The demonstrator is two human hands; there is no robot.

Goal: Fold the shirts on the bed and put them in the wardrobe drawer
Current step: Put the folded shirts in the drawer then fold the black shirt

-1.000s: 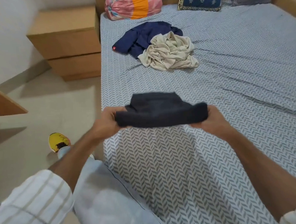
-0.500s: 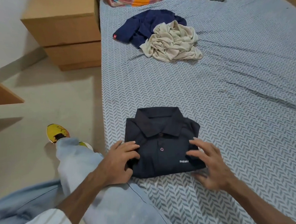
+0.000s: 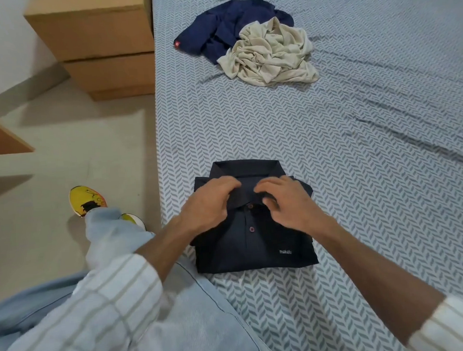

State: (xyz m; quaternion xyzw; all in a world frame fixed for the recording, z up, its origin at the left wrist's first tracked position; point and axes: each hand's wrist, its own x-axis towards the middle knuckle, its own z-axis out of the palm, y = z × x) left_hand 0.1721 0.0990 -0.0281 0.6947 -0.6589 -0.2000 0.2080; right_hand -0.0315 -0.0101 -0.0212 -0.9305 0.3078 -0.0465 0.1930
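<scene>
The folded dark polo (image 3: 253, 244) has been laid on the bed (image 3: 387, 165) — its collar now pinched by left hand (image 3: 207, 204) and right hand (image 3: 286, 204) — one shirt nearly done.

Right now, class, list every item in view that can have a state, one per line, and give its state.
Black polo shirt: folded, lying flat on the bed, buttons up.
Navy shirt: unfolded, crumpled.
Beige shirt: unfolded, crumpled, partly over the navy one.
Bedside drawers: closed.
Left hand: fingers curled on the polo's collar.
Right hand: fingers curled on the collar.
Bed sheet: wrinkled.
</scene>
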